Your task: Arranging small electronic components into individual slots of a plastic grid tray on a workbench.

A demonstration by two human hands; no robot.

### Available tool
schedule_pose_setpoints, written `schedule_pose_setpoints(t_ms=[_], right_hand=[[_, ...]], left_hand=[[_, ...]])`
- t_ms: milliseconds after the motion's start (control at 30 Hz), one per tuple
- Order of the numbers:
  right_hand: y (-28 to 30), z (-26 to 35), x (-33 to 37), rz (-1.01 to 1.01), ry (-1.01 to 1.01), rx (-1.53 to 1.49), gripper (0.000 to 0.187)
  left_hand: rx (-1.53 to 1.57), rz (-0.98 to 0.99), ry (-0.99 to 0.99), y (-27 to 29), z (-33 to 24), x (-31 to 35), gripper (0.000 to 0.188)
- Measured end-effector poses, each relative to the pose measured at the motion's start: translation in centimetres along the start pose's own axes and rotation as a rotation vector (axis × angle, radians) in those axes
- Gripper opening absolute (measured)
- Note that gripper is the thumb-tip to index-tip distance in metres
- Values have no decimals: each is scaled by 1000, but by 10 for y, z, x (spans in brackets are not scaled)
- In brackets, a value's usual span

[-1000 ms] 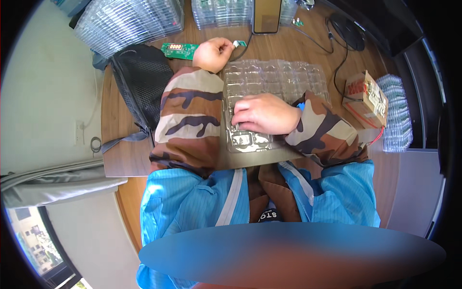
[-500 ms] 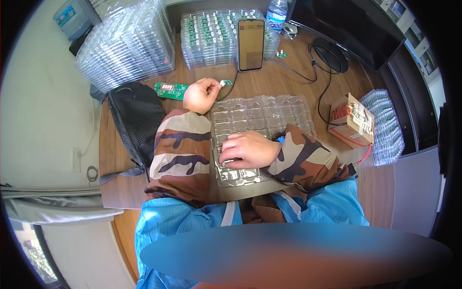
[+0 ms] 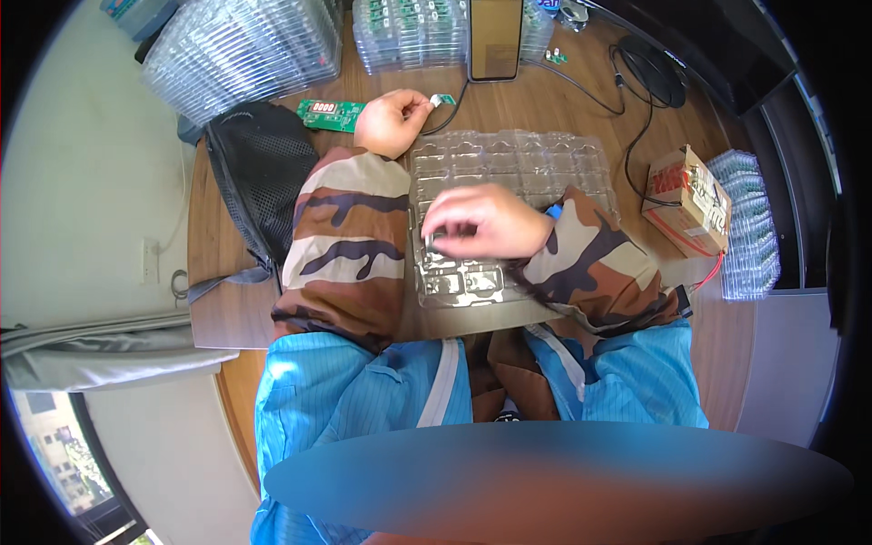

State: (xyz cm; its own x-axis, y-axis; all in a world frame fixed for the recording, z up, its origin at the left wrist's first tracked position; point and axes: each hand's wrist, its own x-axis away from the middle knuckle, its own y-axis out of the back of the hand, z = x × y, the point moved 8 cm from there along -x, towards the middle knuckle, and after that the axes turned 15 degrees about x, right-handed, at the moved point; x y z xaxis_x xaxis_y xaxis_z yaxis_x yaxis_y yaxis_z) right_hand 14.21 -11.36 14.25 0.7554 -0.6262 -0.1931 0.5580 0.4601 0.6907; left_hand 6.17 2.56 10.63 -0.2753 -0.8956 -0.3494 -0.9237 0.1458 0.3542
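Note:
My left hand (image 3: 392, 123) is closed in a pinch on a small green circuit board (image 3: 442, 100) with a white part on it. Beside that wrist lies a longer green circuit board with a lit red digit display (image 3: 329, 114). Below and to the right, a clear plastic tray (image 3: 477, 283) with moulded compartments rests near the table's front edge. Over the tray's left part is my right hand (image 3: 490, 221), slightly blurred, its thumb and fingers curled together. Something small and pale shows at these fingertips, too unclear to name.
A propped phone (image 3: 495, 41) stands behind, before stacked trays of boards (image 3: 409, 41). Stacked clear trays (image 3: 245, 59) and a black mesh bag (image 3: 259, 173) are at left. Rightward are a black cable (image 3: 629, 145), a cardboard box (image 3: 686, 202), more filled trays (image 3: 752, 227) and a monitor (image 3: 727, 45).
The whole view has tilted downward, so the table sits higher in the picture. My right hand has risen slightly from the tray's near-left compartments. My left hand keeps its pinch on the small circuit board.

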Motion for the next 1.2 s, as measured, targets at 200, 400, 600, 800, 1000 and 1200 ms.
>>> schedule_pose_setpoints(t_ms=[200, 400, 600, 800, 1000, 1200], right_hand=[[54, -36, -14, -378, -222, 272, 15], [43, -41, -37, -250, -74, 627, 15], [54, -72, -30, -265, -250, 313, 15], [48, -62, -26, -301, -171, 332, 14], [38, -49, -25, -308, -80, 512, 13], [33, -43, -29, -391, 13, 599, 19]], left_hand=[[-18, 11, -21, 1, 0, -1, 17], [38, 2, -22, 3, 4, -2, 17], [12, -17, -65, 4, -1, -1, 17], [22, -14, -33, 3, 1, -2, 17], [18, -40, -40, 4, 0, -1, 17], [42, -37, -44, 5, -2, -2, 17]])
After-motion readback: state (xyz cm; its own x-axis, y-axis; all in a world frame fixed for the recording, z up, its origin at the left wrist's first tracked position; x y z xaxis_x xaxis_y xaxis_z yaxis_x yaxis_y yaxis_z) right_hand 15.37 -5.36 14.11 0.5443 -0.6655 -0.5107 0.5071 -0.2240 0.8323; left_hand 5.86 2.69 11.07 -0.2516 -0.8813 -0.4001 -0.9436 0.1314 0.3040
